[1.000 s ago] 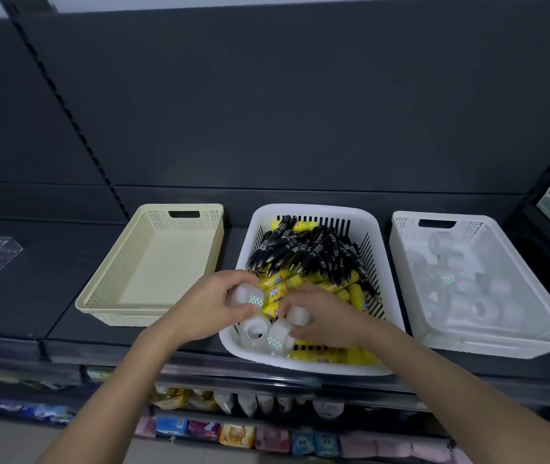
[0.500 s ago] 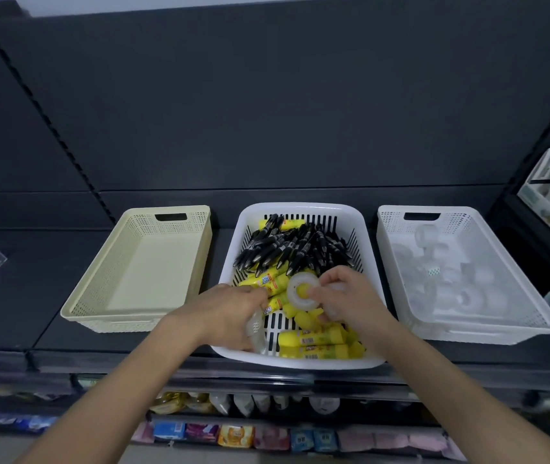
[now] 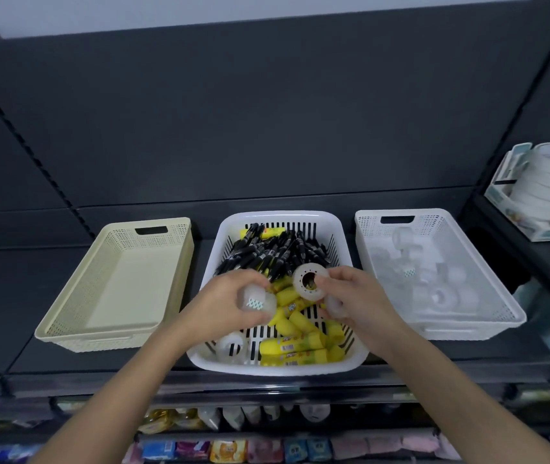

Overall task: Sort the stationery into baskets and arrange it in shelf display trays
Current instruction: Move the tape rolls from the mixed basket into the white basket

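The white middle basket (image 3: 343, 360) holds black pens (image 3: 277, 249) at the back, yellow glue sticks (image 3: 295, 344) at the front and one loose clear tape roll (image 3: 231, 344) at its front left. Over it, my left hand (image 3: 226, 306) grips a clear tape roll (image 3: 256, 301). My right hand (image 3: 355, 301) holds a tape roll (image 3: 310, 281) face-on in its fingertips and a second roll (image 3: 333, 306) lower in the palm. The white right basket (image 3: 481, 324) contains several tape rolls. The cream left basket (image 3: 66, 333) holds nothing.
All three baskets stand on a dark shelf (image 3: 5, 296) with a dark back panel. A display box of large white tape rolls (image 3: 544, 189) sits on the shelf at the far right. Packaged goods (image 3: 226, 450) line the lower shelves.
Both hands have lifted out of the middle basket with tape rolls. The right hand rose and shifted right. One roll now lies exposed at the basket's front left.
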Demonstrator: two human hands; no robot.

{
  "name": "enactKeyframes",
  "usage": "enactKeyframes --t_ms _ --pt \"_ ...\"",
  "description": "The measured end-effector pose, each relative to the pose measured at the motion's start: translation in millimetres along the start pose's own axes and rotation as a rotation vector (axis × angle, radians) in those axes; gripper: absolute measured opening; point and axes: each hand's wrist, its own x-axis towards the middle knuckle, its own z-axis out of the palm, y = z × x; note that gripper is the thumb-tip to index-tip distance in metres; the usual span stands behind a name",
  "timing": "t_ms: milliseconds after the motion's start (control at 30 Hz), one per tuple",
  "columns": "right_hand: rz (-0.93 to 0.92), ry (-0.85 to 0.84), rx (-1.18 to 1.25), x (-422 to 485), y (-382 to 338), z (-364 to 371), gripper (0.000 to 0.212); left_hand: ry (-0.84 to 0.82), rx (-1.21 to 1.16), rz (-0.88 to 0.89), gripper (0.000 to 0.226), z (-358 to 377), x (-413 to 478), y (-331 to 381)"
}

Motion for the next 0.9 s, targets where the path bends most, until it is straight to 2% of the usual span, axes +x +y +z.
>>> enactKeyframes --t_ms 133,233,367,567,900 --pt "-0.063 0.116 0.018 1.7 -9.6 -24.5 0.02 0.099 -0.277 -0.007 0.038 14.7 17.6 35.0" --pt "-0.143 0.25 -0.045 4.6 -15.0 -55.0 0.018 0.116 -0.362 -0.001 0.039 31.2 35.5 61.5" --pt "-0.252 0.439 -0.291 6.5 -17.1 -105.4 0.014 0.096 -0.328 0.05 0.04 62.9 66.6 94.1" --pt "-0.291 0.564 -0.48 19.8 -12.7 -156.0 0.015 0.045 -0.255 0.135 0.046 115.6 110.1 127.5" --pt "-0.225 0.548 -0.552 59.1 -1.7 -178.3 0.021 0.004 -0.01 0.134 0.049 166.0 162.5 130.5"
